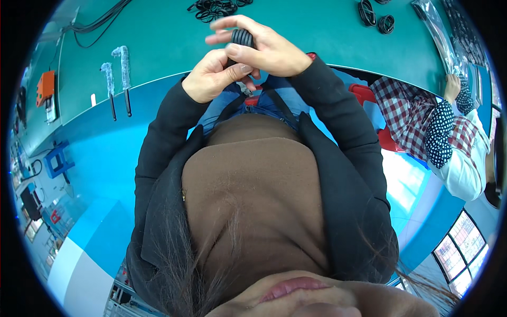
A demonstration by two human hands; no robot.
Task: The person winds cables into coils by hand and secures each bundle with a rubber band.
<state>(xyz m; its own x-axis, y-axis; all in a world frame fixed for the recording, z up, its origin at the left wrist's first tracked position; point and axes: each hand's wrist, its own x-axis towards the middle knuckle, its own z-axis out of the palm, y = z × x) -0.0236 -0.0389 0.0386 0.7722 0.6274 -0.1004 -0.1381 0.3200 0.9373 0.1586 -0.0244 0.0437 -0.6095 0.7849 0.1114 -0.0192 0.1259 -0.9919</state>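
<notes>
A tight bundle of coiled black cable [243, 38] is between my two hands, just above the near edge of the green table. My right hand [272, 53] comes over it from the right. Its thumb presses against the coil's near side, while its outer fingers stretch leftward and are slightly blurred. My left hand [212, 79] grips the lower part of the bundle from the left, with its thumb across the front. The fingers hide much of that lower part.
Loose black cables [214, 8] lie at the table's far middle, and coiled cables [366, 13] sit to the right. Two plastic-wrapped rods [125, 71] overhang the left edge near an orange device [46, 88]. At right, a co-worker's hand [452, 87] touches plastic-bagged items [438, 34].
</notes>
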